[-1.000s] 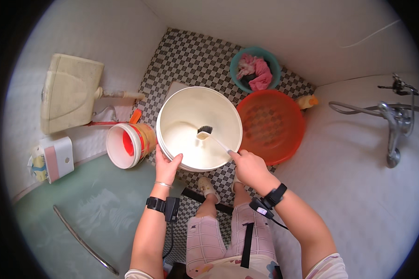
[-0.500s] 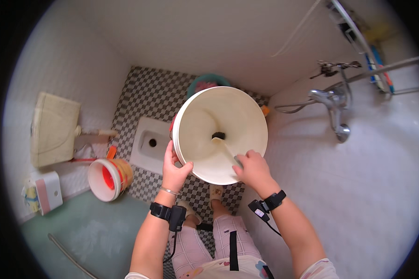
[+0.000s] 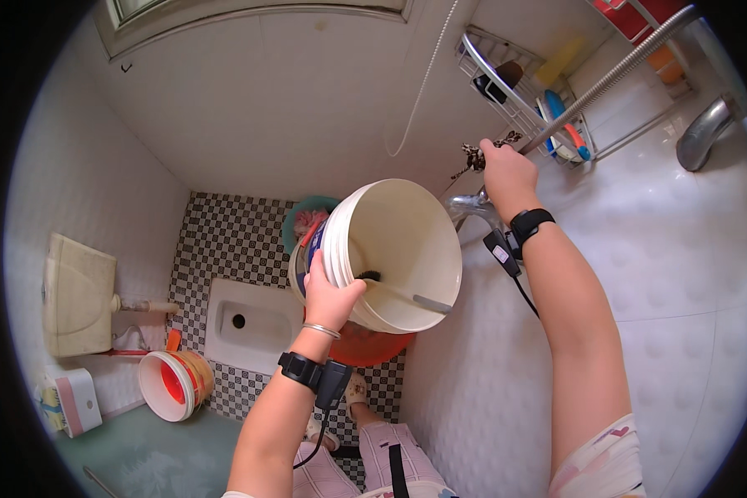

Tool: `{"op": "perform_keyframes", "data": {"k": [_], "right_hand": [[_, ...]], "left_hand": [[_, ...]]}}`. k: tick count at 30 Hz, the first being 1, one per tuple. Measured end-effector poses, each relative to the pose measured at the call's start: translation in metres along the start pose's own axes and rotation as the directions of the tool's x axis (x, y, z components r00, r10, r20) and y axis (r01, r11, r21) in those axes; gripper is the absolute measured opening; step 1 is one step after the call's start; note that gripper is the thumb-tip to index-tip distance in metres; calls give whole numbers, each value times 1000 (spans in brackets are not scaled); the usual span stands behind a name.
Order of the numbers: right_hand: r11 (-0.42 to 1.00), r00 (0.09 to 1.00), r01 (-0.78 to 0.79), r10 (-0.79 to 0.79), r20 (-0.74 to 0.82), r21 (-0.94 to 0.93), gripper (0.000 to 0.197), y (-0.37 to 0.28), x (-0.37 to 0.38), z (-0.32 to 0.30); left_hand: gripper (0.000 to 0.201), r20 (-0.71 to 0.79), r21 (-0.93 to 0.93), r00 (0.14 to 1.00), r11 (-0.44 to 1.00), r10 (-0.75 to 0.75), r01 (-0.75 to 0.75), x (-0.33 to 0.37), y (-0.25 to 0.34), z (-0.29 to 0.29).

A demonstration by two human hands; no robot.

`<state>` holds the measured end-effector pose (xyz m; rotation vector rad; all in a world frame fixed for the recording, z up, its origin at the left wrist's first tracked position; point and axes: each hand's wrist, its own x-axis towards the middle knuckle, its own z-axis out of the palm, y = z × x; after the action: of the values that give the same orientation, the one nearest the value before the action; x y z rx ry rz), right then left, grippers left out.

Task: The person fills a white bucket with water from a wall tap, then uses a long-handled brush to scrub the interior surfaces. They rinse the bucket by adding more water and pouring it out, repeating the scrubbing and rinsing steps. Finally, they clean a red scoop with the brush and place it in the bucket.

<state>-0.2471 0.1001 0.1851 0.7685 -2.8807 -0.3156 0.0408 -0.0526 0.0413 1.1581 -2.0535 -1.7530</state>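
My left hand (image 3: 332, 299) grips the near-left rim of a large white bucket (image 3: 415, 224), tilted so its mouth faces me. Inside lies a brush (image 3: 398, 292) with dark bristles and a pale handle, held by neither hand. To the right, my right hand (image 3: 509, 176) is closed around the upper part of a chrome wall tap (image 3: 469, 206), which it largely hides. A leopard-print fabric tie (image 3: 473, 158) sticks out beside my fingers. Below the tilted bucket, part of a red basin (image 3: 365, 347) shows.
A squat toilet (image 3: 253, 353) is set in the checkered floor (image 3: 216, 228). At left are a cistern (image 3: 79, 295) and a small bucket (image 3: 168, 398). A teal basin (image 3: 295, 212) holding pink cloth stands behind the bucket. A wire rack (image 3: 515, 100) and shower hose (image 3: 614, 75) are on the right wall.
My right hand has let go of the brush, which now rests in the bucket, and has reached up and right to the tap. The bucket has tilted further, still in my left hand.
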Motion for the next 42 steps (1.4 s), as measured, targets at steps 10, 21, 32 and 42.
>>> {"op": "perform_keyframes", "data": {"k": [10,21,32,42], "right_hand": [[998,994,50,-47,-99,29,26,12,-28,-12],[354,830,-481,-110,547,802,21,-36,-79,115],[-693,787,-502,-119,605,518,9,-51,-43,229],[-604,782,-548,-124,611,579,8,-50,-48,212]], "left_hand": [[101,-74,76,995,994,-69,74,6,32,21],[105,-33,217,999,975,-37,43,7,33,36],[102,-41,199,999,979,-35,42,5,21,32],[102,-24,145,999,989,-24,27,4,38,38]]}}
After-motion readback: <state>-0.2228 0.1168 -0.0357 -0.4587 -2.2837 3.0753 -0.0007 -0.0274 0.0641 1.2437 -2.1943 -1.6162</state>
